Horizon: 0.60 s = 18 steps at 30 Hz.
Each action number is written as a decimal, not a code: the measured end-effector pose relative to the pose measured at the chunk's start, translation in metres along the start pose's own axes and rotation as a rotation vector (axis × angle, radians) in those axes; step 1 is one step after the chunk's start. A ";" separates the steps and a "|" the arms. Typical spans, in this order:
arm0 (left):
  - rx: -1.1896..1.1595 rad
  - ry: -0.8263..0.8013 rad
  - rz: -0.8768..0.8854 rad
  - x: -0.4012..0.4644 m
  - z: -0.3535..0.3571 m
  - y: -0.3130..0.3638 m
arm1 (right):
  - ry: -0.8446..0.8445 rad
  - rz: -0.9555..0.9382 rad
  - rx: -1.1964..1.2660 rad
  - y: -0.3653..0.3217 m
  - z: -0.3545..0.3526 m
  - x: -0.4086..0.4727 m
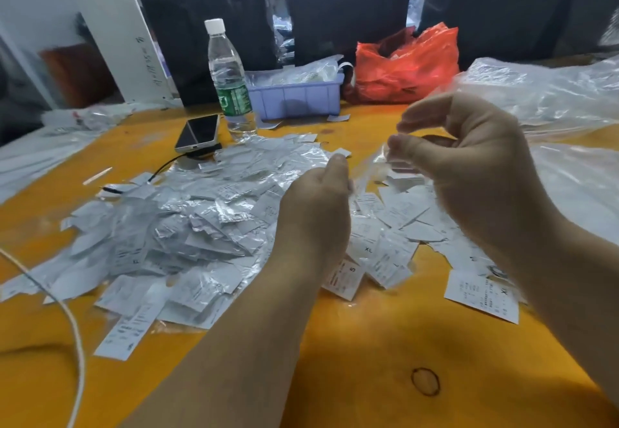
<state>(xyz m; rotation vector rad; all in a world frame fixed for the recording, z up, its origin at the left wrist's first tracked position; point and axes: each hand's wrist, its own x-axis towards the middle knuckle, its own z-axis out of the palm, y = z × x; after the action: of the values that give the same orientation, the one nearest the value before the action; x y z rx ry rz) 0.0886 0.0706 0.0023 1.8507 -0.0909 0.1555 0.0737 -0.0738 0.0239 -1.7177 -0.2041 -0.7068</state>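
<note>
Pinch grips both sides: left hand (316,203) holds white tag (342,151), right hand (469,166) clear plastic sleeve (382,159).

left grip (315,199): bare | left forearm (234,344): uncovered | right grip (469,159): bare | right forearm (569,276): uncovered

Tabletop (368,344) yellow-orange, with one dark ring stain (425,381) on it. Bottle (229,75) clear, white cap, green label; right of it a lilac tray (294,95), further right a red-orange bag (408,62), left of it a black-faced phone (197,132). In front of the bottle my tags (187,226) are white with black print, and the sleeve (378,159) I pinch is clear and glossy.
</note>
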 end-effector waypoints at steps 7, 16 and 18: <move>0.001 -0.139 0.086 -0.009 0.005 0.004 | 0.040 0.088 0.057 0.009 0.001 -0.007; -0.053 -0.086 0.228 -0.006 -0.001 0.001 | -0.282 0.333 0.225 0.008 -0.004 -0.012; -0.069 -0.126 0.223 -0.006 -0.001 0.001 | -0.423 0.408 0.239 0.007 -0.007 -0.009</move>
<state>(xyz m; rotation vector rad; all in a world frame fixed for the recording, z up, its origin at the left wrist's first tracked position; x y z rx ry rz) 0.0820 0.0712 0.0026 1.7778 -0.3869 0.1881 0.0675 -0.0807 0.0143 -1.5927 -0.2105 -0.0127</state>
